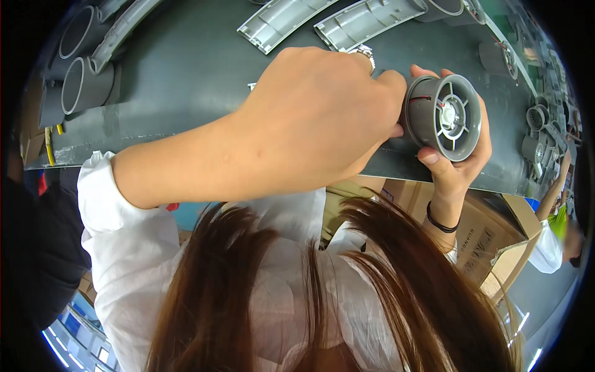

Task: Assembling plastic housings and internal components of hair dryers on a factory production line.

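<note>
My right hand (468, 161) grips a grey round fan housing (424, 118), its fingers behind the far side and its thumb on the near rim. The housing's open end is tilted up toward me and shows pale spokes around a white hub. A thin red wire runs inside it. My left hand (322, 105) is closed at the housing's left side, with curled fingertips touching or nearly touching its rim. Whatever those fingers may pinch is hidden behind the hand. A small pale notched piece (365, 57) shows just beyond the left knuckles.
Two grey half-shells (285, 22) lie at the table's (180, 87) far side. Grey open cylinders (80, 87) stand at the left; another wired housing (496, 59) is far right. Finished-looking fan units (538, 118) line the right. An open cardboard box (477, 235) sits below the edge.
</note>
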A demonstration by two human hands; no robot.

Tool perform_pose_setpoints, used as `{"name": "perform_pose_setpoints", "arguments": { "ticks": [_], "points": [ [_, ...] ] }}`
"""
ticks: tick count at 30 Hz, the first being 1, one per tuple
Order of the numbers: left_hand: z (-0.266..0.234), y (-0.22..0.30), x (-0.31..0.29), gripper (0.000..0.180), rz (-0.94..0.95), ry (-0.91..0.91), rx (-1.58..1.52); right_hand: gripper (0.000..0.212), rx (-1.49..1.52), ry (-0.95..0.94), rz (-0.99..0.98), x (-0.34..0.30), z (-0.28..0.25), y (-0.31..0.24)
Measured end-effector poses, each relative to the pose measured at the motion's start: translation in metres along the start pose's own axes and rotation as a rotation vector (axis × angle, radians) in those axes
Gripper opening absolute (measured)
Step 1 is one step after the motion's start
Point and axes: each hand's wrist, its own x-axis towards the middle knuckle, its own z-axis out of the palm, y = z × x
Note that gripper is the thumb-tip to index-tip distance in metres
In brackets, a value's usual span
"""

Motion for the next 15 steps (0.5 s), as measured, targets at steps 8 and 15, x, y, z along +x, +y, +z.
{"name": "perform_pose_setpoints", "arguments": {
  "ticks": [8, 15],
  "points": [
    [-0.001, -0.002, -0.001, 0.021, -0.008, 0.036, -0.046, 0.084, 0.034, -0.013, 0.018, 0.002, 0.000, -0.001],
    [-0.007, -0.011, 0.002, 0.016, 0.059, -0.037, -0.014, 0.084, 0.012, -0.075, 0.083, 0.010, -0.003, -0.007]
  ]
}}
